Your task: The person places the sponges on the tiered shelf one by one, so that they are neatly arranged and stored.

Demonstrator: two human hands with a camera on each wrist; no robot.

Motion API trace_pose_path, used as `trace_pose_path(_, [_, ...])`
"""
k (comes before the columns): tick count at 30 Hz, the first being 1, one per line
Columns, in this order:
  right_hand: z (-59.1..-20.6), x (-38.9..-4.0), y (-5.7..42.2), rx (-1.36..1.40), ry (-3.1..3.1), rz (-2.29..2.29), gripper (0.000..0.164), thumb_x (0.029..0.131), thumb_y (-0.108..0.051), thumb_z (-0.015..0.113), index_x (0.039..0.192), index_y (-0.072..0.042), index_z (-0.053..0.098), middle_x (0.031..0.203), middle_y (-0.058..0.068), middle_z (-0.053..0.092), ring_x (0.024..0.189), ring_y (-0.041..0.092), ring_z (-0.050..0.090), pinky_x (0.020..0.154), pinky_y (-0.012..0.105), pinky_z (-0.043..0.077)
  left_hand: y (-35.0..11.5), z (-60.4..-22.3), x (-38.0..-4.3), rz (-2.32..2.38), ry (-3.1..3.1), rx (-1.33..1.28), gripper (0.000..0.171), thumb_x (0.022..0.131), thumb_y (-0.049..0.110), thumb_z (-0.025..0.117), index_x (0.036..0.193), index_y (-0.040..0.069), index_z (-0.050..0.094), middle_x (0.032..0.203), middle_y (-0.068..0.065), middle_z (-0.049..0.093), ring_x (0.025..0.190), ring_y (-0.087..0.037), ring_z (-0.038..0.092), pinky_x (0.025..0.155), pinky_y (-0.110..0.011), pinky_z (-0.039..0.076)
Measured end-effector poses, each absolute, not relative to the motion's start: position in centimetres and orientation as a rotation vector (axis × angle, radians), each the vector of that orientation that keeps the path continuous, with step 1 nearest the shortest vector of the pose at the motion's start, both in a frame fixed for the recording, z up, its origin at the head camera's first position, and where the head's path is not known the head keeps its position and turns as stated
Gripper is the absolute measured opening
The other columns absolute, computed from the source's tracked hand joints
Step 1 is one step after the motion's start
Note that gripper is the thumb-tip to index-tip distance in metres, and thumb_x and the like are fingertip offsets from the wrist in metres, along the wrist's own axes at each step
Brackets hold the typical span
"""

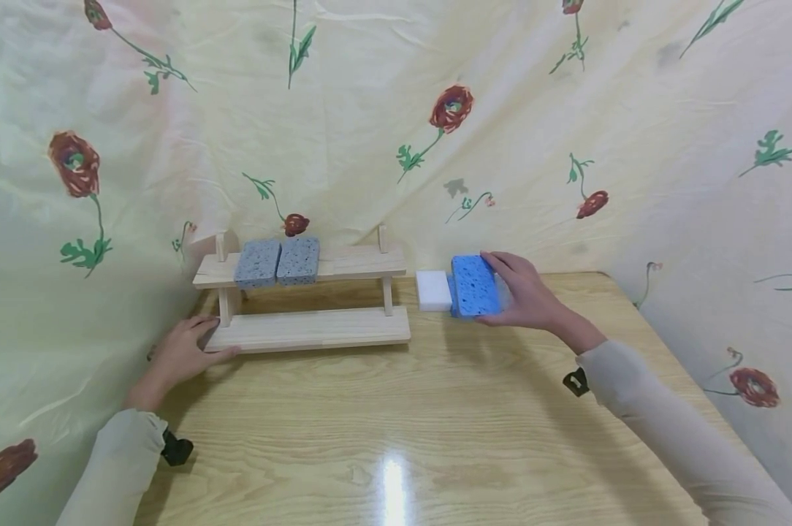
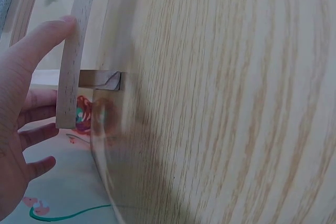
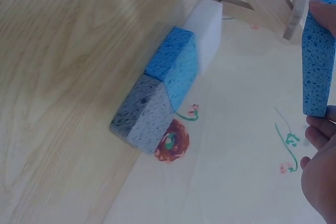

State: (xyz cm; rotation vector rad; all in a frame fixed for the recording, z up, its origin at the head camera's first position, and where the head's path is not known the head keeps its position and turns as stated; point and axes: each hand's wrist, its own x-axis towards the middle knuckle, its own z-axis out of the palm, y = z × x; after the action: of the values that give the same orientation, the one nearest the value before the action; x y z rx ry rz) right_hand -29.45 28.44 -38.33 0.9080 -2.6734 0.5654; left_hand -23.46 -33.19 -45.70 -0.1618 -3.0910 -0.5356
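Note:
My right hand (image 1: 529, 292) holds a blue sponge (image 1: 473, 286) by its opposite edges, thumb on one and fingers on the other. In the right wrist view, it is off the table, apart from a row of a grey sponge (image 3: 143, 113), another blue sponge (image 3: 176, 62) and a white sponge (image 3: 208, 31). My left hand (image 1: 182, 349) grips the left end of a two-tier wooden shelf (image 1: 317, 329), with the thumb along the lower board's front edge. Two grey sponges, a left one (image 1: 258, 261) and a right one (image 1: 298, 260), lie side by side on the upper board.
The shelf and the sponge row stand at the back of the wood-grain table (image 1: 370, 416). A flowered cloth (image 1: 356, 161) hangs behind the table and along both sides. The shelf's upper board has bare wood right of the grey sponges.

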Motion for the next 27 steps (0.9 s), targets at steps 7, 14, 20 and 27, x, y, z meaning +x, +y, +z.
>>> trace_pose_path(7, [-37.7,-29.9,26.9,0.908,-2.682,0.604,0.121,0.064,-0.041,0.094,0.159,-0.003,0.030,0.156,0.024,0.037,0.144,0.045,0.031,0.116,0.067,0.024,-33.2,-45.9,-23.6,-0.530,-3.086,-0.164,0.100,0.085,0.069,0.069,0.147,-0.007,0.048,0.153,-0.035,0.039,0.138,-0.056,0.036,0.106,-0.079,0.031])
trace_pose_path(14, [-36.9,-30.5,25.0,0.934,-2.655,0.632,0.123,0.064,-0.040,0.095,0.160,-0.003,0.028,0.157,0.024,0.036,0.135,0.041,0.038,0.115,0.065,0.024,-33.3,-46.1,-23.7,-0.508,-3.086,-0.169,0.101,0.084,0.071,0.068,0.147,-0.006,0.048,0.153,-0.034,0.040,0.138,-0.056,0.036,0.105,-0.080,0.032])
trace_pose_path(20, [-36.3,-30.8,23.4,0.929,-2.699,0.638,0.122,0.069,-0.043,0.091,0.162,-0.007,0.023,0.160,0.020,0.032,0.145,0.041,0.029,0.118,0.063,0.023,-33.3,-46.1,-23.7,-0.503,-3.089,-0.165,0.101,0.084,0.071,0.068,0.147,-0.006,0.048,0.153,-0.034,0.040,0.138,-0.056,0.036,0.105,-0.080,0.031])
trace_pose_path(27, [-35.7,-31.1,21.2,0.965,-2.669,0.620,0.122,0.069,-0.044,0.090,0.162,-0.003,0.023,0.161,0.022,0.032,0.149,0.041,0.027,0.121,0.063,0.021,-33.3,-46.2,-23.6,-0.504,-3.094,-0.160,0.103,0.084,0.072,0.067,0.148,-0.005,0.047,0.154,-0.034,0.039,0.139,-0.056,0.035,0.105,-0.081,0.030])
